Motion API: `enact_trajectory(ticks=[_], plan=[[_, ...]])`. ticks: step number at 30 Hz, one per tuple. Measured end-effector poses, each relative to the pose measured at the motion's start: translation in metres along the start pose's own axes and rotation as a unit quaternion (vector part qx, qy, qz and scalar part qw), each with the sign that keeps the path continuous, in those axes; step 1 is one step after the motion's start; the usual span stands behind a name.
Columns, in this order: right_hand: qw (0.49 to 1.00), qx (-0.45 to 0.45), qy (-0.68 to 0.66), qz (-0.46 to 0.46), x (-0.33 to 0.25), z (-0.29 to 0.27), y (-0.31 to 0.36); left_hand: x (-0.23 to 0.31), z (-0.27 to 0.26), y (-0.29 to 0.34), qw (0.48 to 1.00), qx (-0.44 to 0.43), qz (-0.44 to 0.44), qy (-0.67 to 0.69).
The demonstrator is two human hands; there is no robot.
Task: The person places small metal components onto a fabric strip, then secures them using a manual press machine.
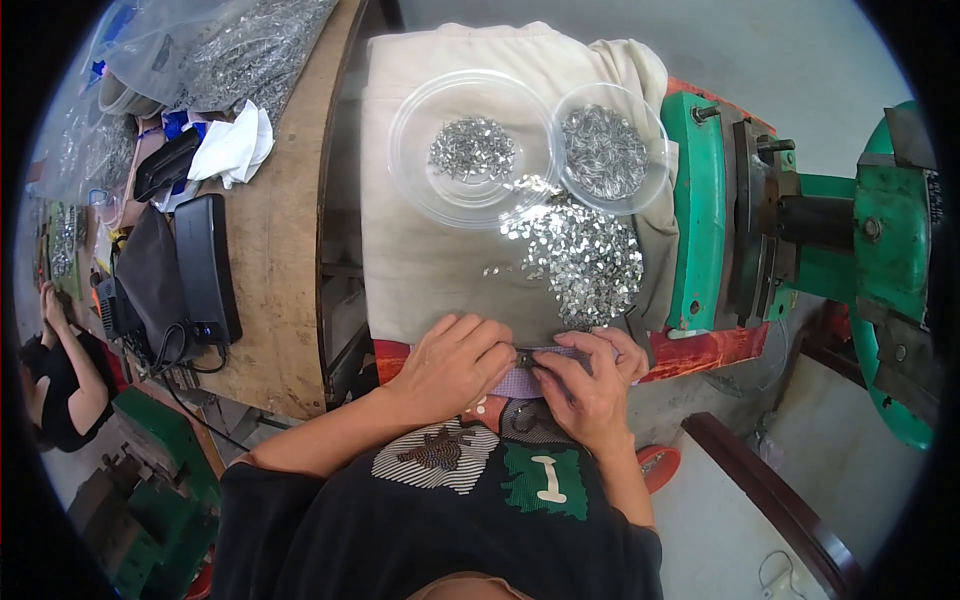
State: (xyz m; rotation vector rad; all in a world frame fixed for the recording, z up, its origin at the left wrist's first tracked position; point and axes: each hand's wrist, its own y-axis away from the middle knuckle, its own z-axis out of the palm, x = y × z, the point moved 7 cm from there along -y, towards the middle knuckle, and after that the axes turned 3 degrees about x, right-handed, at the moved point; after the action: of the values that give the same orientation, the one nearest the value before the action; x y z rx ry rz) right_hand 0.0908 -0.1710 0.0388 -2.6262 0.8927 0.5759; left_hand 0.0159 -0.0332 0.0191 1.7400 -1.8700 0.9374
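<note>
My left hand (455, 365) and my right hand (590, 382) meet at the near edge of a cloth-covered surface, fingertips pinched close together. Between them is a tiny dark metallic piece (524, 358), too small to name. Just beyond my right hand, a loose pile of small shiny metal pieces (590, 260) spreads over the beige cloth (420, 275). Behind the pile stands a wide clear plastic tub (402, 185) holding small metal parts (472, 148). A smaller clear tub (658, 180), full of thin, bent-looking metal parts (604, 150), touches its right side.
A green machine press (697, 220) stands right of the cloth. On the wooden table (285, 250) at left lie a black power bank-like box (208, 268), white tissue (235, 145) and plastic bags of metal parts (250, 60). Another person (75, 375) sits far left. A red bowl (660, 466) is low right.
</note>
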Motion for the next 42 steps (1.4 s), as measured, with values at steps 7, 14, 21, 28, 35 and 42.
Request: enact_trajectory(ticks=[7, 14, 21, 28, 35, 42], plan=[[0.999, -0.012, 0.028, -0.043, -0.010, 0.011, -0.002, 0.001, -0.001, 0.001, 1.000, 0.013, -0.008, 0.004], [0.999, 0.019, 0.014, -0.027, -0.009, 0.003, -0.004, -0.002, 0.002, 0.002, 0.999, 0.011, -0.034, 0.013], [0.996, 0.076, 0.001, -0.046, -0.004, 0.002, -0.052, 0.001, 0.000, 0.002, 0.999, 0.025, -0.034, 0.009], [0.994, 0.054, 0.028, -0.088, -0.016, 0.031, -0.091, -0.017, -0.036, -0.003, 0.991, 0.116, -0.072, -0.012], [0.996, 0.059, 0.019, -0.067, -0.014, 0.023, -0.080, -0.035, -0.047, -0.024, 0.981, 0.141, -0.103, -0.085], [0.999, 0.036, 0.006, -0.038, -0.007, -0.005, -0.019, -0.043, -0.037, -0.035, 0.980, 0.128, -0.109, -0.104]])
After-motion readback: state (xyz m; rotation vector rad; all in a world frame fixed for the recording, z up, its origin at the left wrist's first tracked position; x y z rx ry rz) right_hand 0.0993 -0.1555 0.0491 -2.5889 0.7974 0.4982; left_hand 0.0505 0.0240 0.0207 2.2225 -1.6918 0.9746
